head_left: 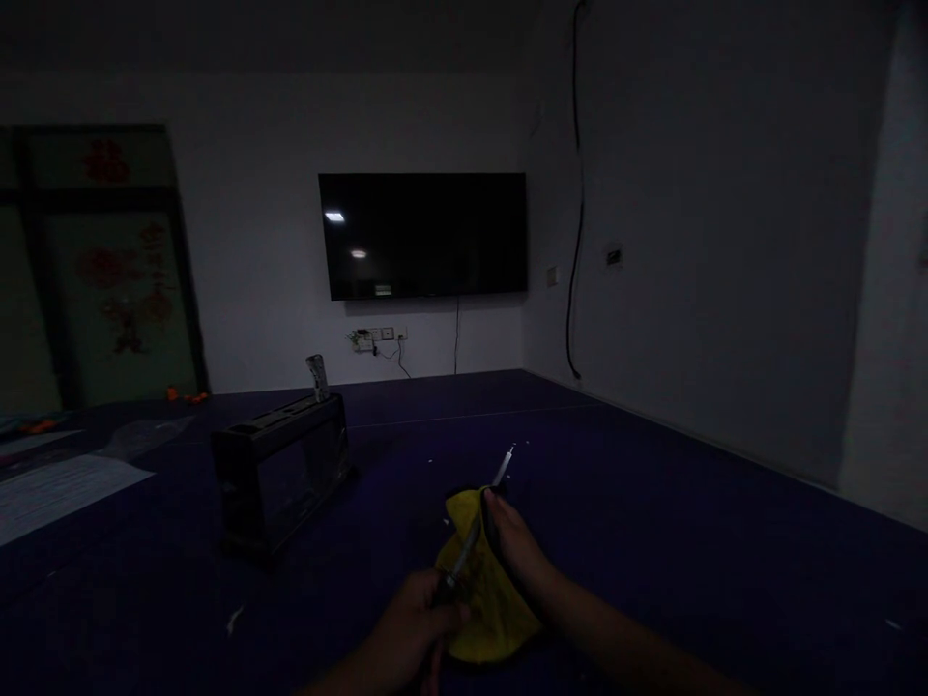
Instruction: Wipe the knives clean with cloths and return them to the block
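Low in the middle, my left hand [420,619] is closed around the dark handle of a long, slim metal tool [464,553] that points up and away. Whether it is a knife or a rod I cannot tell in this dim light. A yellow cloth with a dark edge [500,609] hangs around the tool's shaft. My right hand [513,536] presses the cloth against the shaft from the right, fingers closed. Beyond the cloth the pale, narrow tip sticks out. To the left stands a black knife block [290,425] with see-through sides and a silvery handle [317,377] upright in its top.
The dark blue surface [616,503] bears small white scraps. White paper [65,493] and clear plastic [145,435] lie at the left. A television [427,237] hangs on the far wall above sockets, and a black cable [576,242] runs down the right wall.
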Available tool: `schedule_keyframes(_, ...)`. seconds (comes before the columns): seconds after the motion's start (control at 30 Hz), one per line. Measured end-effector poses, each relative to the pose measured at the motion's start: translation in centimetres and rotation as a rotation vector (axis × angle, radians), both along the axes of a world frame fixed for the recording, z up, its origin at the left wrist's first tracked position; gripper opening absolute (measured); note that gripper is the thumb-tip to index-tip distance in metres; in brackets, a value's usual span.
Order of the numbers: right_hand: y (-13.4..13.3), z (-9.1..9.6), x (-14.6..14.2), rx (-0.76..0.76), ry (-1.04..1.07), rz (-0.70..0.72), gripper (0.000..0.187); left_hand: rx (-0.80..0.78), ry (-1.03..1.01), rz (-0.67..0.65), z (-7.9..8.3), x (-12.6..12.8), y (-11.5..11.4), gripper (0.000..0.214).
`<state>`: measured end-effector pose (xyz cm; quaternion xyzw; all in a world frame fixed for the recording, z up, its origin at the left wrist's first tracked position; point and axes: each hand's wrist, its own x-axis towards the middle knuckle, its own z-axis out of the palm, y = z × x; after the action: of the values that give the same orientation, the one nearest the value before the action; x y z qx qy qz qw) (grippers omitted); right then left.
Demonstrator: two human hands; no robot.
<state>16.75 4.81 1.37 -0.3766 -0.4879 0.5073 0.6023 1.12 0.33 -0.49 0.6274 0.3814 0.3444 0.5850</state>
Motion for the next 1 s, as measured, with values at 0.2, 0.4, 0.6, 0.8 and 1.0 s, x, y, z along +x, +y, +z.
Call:
schedule_keyframes(0.2, -2.0, -0.5, -1.4, -0.031, -0.061, 0.121, 0.052, -0.020, -0.013, -0.011, 0.3, -0.1, -0.3, 0.037)
schedule_keyframes(0.4, -2.6, -1.6, -1.9, 0.075, -0.283, 0.151, 0.047, -0.025, -0.053, -0.024, 0.1, -0.1, 0.0, 0.035)
schedule_keyframes(0.6, -3.0, -1.5, -2.3, 0.064, -0.265, 0.151, 0.046, -0.009, -0.084, -0.047, -0.4, -0.2, 0.3, 0.037)
schedule_keyframes(0.8, -2.0, -0.7, -1.7, 0.006, -0.082, 0.122, 0.049, 0.014, -0.077, -0.022, -0.1, -0.1, 0.2, 0.041)
schedule_keyframes(1.0, -0.5, 0.3, -0.1, 0.014, -0.057, -0.019, 0.056, 0.063, -0.058, 0.009, 0.4, -0.1, -0.3, 0.028)
